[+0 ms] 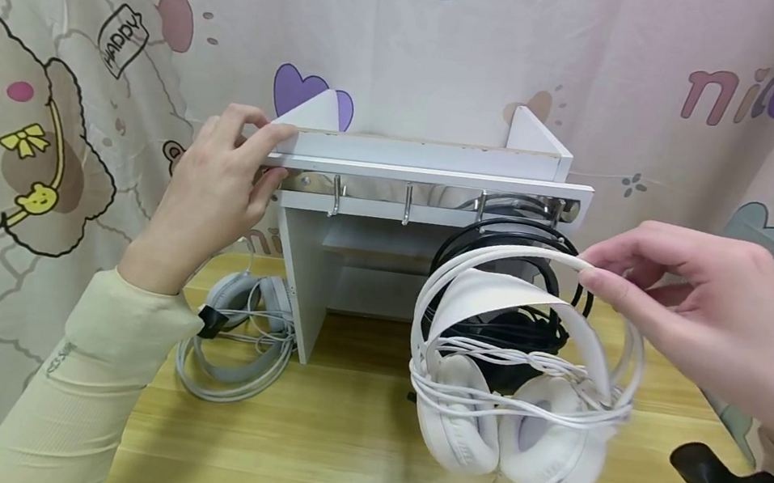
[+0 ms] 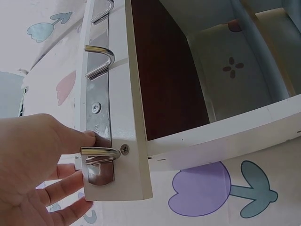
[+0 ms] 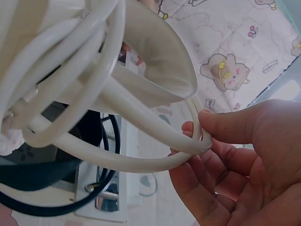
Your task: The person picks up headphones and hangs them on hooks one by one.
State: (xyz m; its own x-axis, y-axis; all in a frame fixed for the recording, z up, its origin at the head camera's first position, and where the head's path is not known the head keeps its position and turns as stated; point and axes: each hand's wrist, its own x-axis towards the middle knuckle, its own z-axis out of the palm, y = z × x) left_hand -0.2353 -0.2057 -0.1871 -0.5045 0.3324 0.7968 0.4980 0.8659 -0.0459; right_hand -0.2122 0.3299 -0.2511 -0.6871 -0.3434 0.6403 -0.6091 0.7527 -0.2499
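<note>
A white over-ear headset (image 1: 461,431), its cable wound around it and its microphone hanging low, dangles from my right hand (image 1: 709,304). Thumb and fingers pinch the thin outer headband (image 3: 183,146) near its top. My left hand (image 1: 206,189) grips the left end of a white wooden rack (image 1: 432,176), with the thumb against the metal hook strip (image 2: 99,122) in the left wrist view. Black headphones (image 1: 555,247) hang at the rack's right end, partly hidden behind the white headset.
Grey-white headphones (image 1: 223,371) with a bundled cable lie on the wooden table (image 1: 331,446) left of the rack. Bare metal hooks (image 1: 407,203) line the rack's left and middle. A printed curtain (image 1: 455,55) hangs behind.
</note>
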